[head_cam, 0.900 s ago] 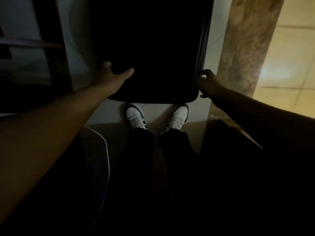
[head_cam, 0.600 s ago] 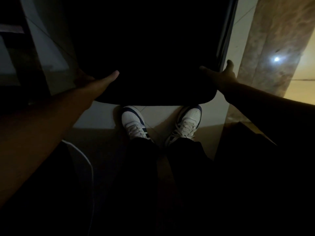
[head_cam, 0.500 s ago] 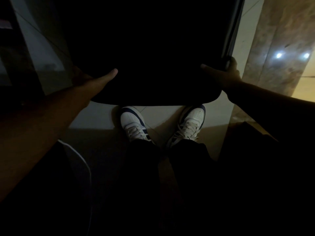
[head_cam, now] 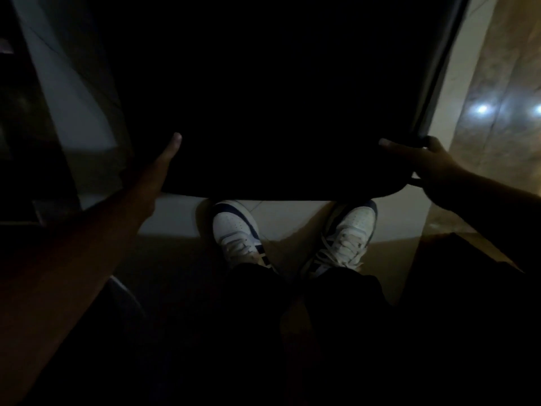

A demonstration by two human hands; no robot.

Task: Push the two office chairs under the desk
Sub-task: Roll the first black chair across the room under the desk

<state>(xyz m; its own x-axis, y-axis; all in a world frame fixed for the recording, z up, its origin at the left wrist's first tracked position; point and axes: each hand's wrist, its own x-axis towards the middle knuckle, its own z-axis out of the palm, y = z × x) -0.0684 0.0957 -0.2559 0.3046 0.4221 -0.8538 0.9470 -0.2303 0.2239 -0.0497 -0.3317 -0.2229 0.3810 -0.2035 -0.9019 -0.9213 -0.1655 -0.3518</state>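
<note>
The scene is very dark. A black office chair (head_cam: 278, 112) fills the upper middle of the view, and its near rounded edge hangs above my shoes. My left hand (head_cam: 152, 177) clasps the chair's left side, thumb stretched over the top and fingers hidden behind the edge. My right hand (head_cam: 421, 162) holds the near right corner, with the thumb on top and the fingers curled round a dark rail there. I cannot make out a second chair or the desk.
My white and navy shoes (head_cam: 237, 230) stand on pale floor tiles just below the chair. A marble-like wall (head_cam: 497, 127) with light spots rises on the right. A dark frame (head_cam: 26, 127) stands at the left, a dark block (head_cam: 456, 276) at the lower right.
The chair now fills more of the view. My right hand shifted from the chair's side rail to its near right corner. My left hand slid outward along the left edge.
</note>
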